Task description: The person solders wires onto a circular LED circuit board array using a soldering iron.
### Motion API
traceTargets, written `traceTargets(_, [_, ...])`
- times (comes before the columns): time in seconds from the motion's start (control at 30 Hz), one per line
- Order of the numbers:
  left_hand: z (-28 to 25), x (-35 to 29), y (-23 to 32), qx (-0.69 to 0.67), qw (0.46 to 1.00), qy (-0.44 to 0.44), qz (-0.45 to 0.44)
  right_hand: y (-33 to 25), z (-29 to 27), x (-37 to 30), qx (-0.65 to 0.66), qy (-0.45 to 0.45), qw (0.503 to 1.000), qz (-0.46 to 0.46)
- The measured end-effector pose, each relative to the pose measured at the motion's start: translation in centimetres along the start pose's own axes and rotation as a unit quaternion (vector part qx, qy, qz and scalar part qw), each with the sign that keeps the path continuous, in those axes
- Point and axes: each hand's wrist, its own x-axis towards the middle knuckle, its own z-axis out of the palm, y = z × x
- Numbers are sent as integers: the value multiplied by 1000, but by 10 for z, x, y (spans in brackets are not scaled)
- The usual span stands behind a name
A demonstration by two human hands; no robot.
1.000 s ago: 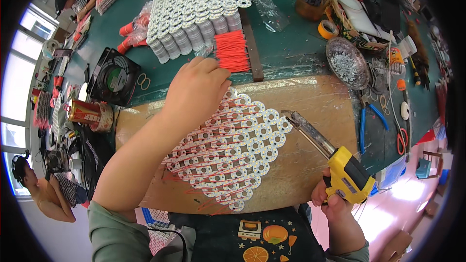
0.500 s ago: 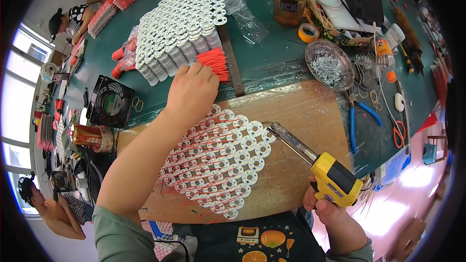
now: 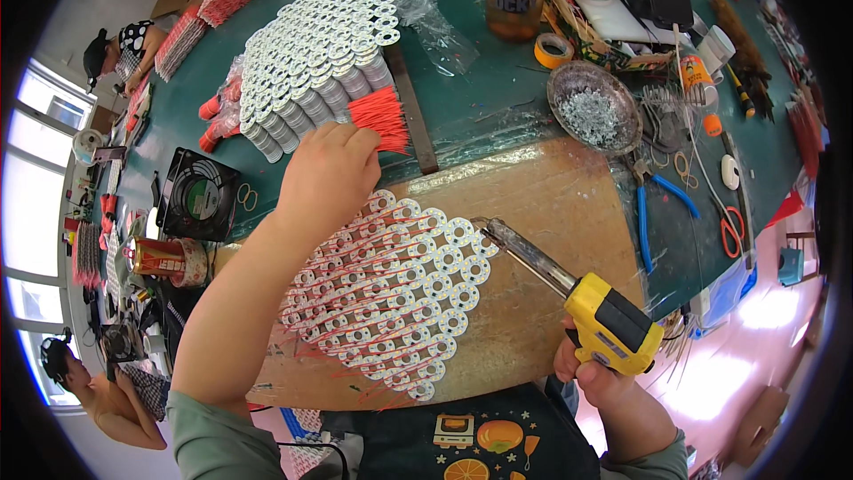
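Grips the iron in the right hand, wrapped round the yellow handle by the trigger, probably to stay well back from a hot tip. Points that tip up and left, at the upper right edge of the discs; cannot tell whether touching or just above. Holds the left hand at the near left end of the red wires, bent-fingered and knuckles up; cannot tell whether pinching a wire or only resting there.

Has the discs flat on the brown board, straight ahead of the torso, likely for firm support and to spare the table from heat. Has the wires bundled between the stack and the dark bar, perhaps to stay lined up and within short reach.

Offers room over the board right of the discs, up to the pliers just past its edge. Gives less on the left, being crossed there by the left forearm. Allows little forward travel for the left hand, because of the stack. Brings the discs' lowest corner near the board's front edge, close to the dark cloth.
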Motion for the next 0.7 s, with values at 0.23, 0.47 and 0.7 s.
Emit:
traceTargets(0.23, [-29,15,-4,29,990,-134,41,5,-1,0,-22,12,999,-28])
traceTargets(0.47, [-51,45,12,197,935,-280,92,5,-2,-1,-7,14,999,-29])
traceTargets(0.7, [-45,57,23,230,894,-375,87,5,-2,0,-6,16,999,-40])
